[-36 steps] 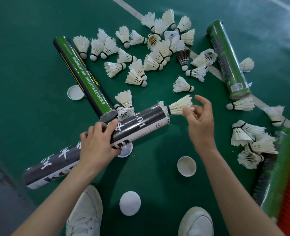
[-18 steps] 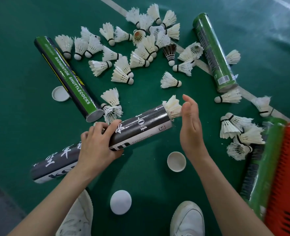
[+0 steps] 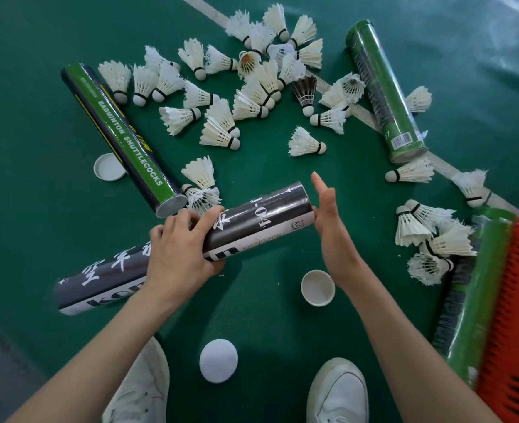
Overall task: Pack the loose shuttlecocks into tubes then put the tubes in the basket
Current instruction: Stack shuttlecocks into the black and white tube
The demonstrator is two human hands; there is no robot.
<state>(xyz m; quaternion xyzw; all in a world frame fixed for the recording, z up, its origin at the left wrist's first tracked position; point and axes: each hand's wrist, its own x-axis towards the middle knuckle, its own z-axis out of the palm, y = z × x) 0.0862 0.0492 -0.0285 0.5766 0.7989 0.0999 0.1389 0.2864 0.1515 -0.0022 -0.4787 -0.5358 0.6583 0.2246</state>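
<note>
— Where are you w/ the packing?
— Filling step. My left hand [image 3: 179,248] is wrapped round the middle of the black tube [image 3: 267,218], open end pointing right. My right hand [image 3: 328,215] is flat, fingers straight, palm pressed against that open end, gripping nothing.
— Shuttle inside?
— Can't tell, my palm covers the mouth. I'd guess I'm seating one, but that's a guess.
— How much is left?
— Lots. The main scatter of loose shuttlecocks [image 3: 252,87] lies on the green floor beyond the tube, and a smaller bunch [image 3: 429,233] lies just beside the red basket [image 3: 517,300] at right. Can't see any tube inside the basket yet.
— Next move?
— Prob. lift the right hand off and reach for the nearest shuttlecock [image 3: 305,143], not far past the tube mouth. Pinch it lightly by the feathers, since they crush easily, then feed it cork first into the mouth. Left hand needs to hold the tube steady. An open cap [image 3: 317,287] sits near my right wrist, for when the tube's full
</note>
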